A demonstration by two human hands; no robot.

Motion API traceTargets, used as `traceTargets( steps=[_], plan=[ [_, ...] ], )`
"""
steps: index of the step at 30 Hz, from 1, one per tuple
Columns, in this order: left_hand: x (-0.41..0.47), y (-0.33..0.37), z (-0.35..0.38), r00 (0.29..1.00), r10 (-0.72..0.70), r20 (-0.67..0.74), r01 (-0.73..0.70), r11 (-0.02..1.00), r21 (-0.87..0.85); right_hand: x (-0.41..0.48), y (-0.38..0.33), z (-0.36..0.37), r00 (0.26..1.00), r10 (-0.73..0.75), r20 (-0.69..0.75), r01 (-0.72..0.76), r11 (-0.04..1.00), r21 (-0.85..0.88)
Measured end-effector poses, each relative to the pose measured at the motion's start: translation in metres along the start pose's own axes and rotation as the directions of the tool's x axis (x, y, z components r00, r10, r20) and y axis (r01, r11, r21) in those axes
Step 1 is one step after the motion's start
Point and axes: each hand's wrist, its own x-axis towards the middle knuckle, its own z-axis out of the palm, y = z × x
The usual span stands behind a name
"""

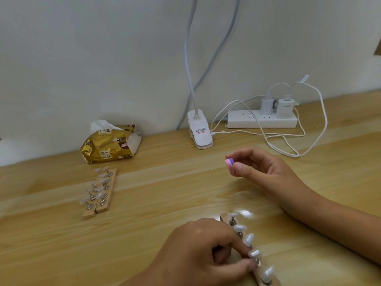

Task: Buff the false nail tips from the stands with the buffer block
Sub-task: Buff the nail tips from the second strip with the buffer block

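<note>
The buffer (229, 164) is banded pink, purple and white. The tips (249, 238) are pearly, translucent white on silver pegs (89, 206). The near stand (223, 218) and far stands (104, 205) are pale, plain wood. The table (165, 193) is honey-yellow wood with lighter grain streaks. The tissue pack (107, 150) is shiny gold with brown patches; its tissue is white. The lamp clip (201, 134), power strip (261, 120), chargers (285, 107) and cables (296, 155) are white, and the wall (103, 58) is off-white.

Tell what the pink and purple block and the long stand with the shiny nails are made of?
The pink and purple buffer block looks like layered foam, matte, in coloured bands. The long stand looks like pale bare wood. Its nail tips seem glossy, see-through plastic, catching light; their pegs look like shiny metal.
</note>
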Motion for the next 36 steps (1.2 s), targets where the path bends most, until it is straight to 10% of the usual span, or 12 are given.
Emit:
traceTargets(
  steps=[12,16,21,25,36],
  plan=[
    [-0.003,0.005,0.013,0.909,0.376,-0.179,-0.262,0.850,0.456,0.000,0.002,-0.001,1.000,-0.010,0.013,0.011,1.000,-0.013],
    [-0.003,0.011,0.001,0.956,0.060,-0.286,-0.076,0.996,-0.047,0.000,0.002,-0.001,1.000,-0.016,0.014,0.015,1.000,0.003],
    [0.010,0.000,-0.012,0.860,-0.497,-0.116,0.270,0.635,-0.723,0.000,0.003,-0.001,1.000,-0.010,0.021,0.009,0.998,0.056],
    [0.015,-0.014,-0.015,0.800,-0.594,-0.081,0.279,0.489,-0.827,-0.005,0.002,0.002,0.996,-0.081,0.023,0.081,0.997,0.017],
    [0.013,-0.015,-0.014,0.870,-0.489,-0.056,0.276,0.580,-0.766,-0.017,-0.001,0.009,0.889,-0.392,0.235,0.440,0.874,-0.206]
  ],
)
